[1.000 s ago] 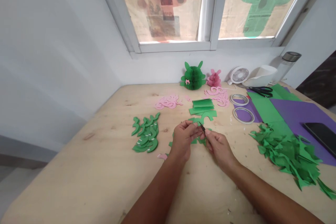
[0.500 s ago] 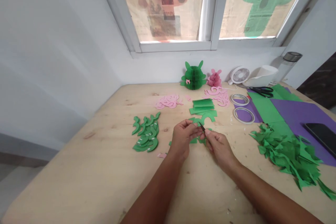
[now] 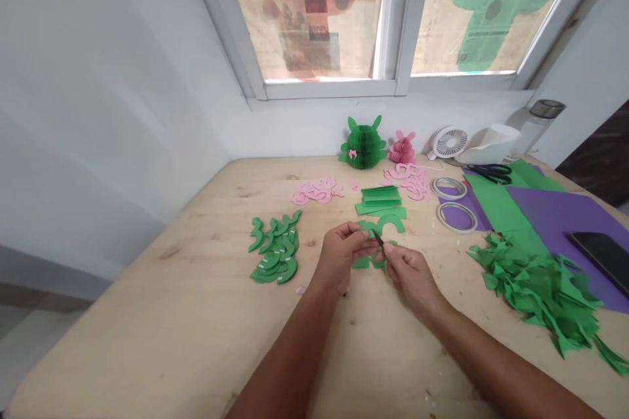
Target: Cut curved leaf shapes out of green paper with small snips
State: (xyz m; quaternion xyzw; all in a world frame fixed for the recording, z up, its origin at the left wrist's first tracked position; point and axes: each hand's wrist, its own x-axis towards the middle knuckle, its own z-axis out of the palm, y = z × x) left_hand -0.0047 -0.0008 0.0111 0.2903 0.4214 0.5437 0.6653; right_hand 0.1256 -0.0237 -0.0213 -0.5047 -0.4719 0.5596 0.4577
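Note:
My left hand [image 3: 340, 256] and my right hand [image 3: 410, 275] meet above the middle of the wooden table [image 3: 147, 321]. Between their fingertips is a small dark green strip [image 3: 377, 239], pinched by both hands. Under them lie cut green paper pieces [image 3: 363, 263], partly hidden. A green paper arch [image 3: 390, 222] sits just beyond my fingers. To the left of my left hand lies a heap of green paper crescents [image 3: 275, 253], some with white tabs.
Beyond my hands are stacked green paper strips [image 3: 381, 196], pink cutouts [image 3: 317, 190], and green and pink honeycomb paper figures [image 3: 362, 147]. At right lie tape rolls [image 3: 448, 188], black-handled scissors [image 3: 486, 173], a purple sheet [image 3: 555, 209], a phone [image 3: 602, 255] and green scraps [image 3: 535, 288].
The view has shifted slightly as my head moved. My hands stay together on the dark strip, with little visible movement.

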